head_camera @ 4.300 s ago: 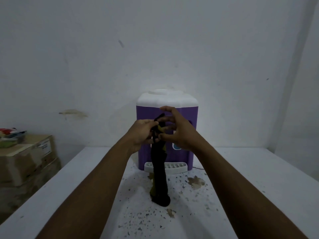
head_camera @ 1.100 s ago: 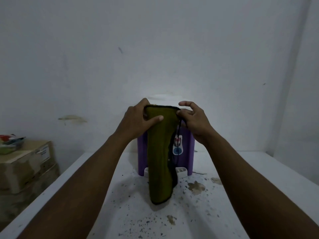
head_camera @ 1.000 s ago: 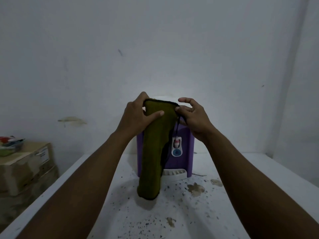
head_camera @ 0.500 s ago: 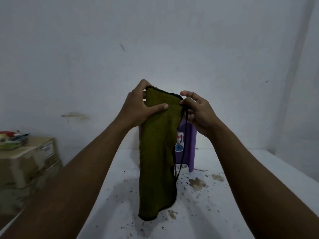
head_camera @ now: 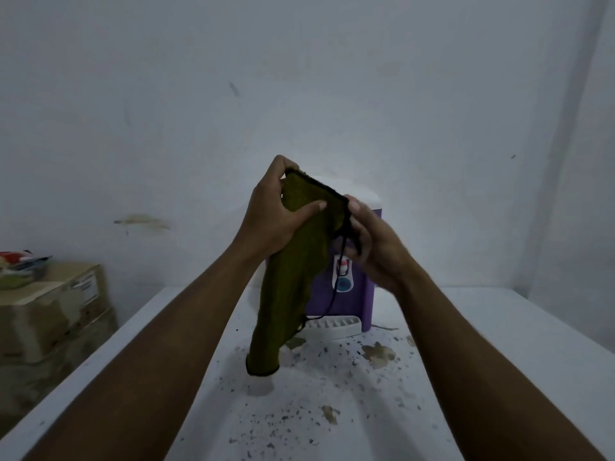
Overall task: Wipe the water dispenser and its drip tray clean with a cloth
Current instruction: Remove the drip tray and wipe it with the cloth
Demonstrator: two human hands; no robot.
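An olive-green cloth (head_camera: 293, 277) with a dark edge hangs in the air in front of the water dispenser (head_camera: 356, 294), a small purple unit with a white top. My left hand (head_camera: 276, 211) grips the cloth's upper left corner. My right hand (head_camera: 372, 241) pinches its upper right edge, where a loose black thread dangles. The white slotted drip tray (head_camera: 336, 327) sits at the dispenser's foot, partly hidden by the cloth. The cloth's lower end hangs just above the table.
The white table (head_camera: 499, 344) carries dark specks and brownish stains (head_camera: 379, 354) in front of the dispenser. Cardboard boxes (head_camera: 50, 314) stand at the left beside the table, with small items on top. A white wall is close behind.
Both hands have lowered with the cloth; the right hand dropped more, so the top edge now slants down to the right. The cloth bunches closer between the hands.
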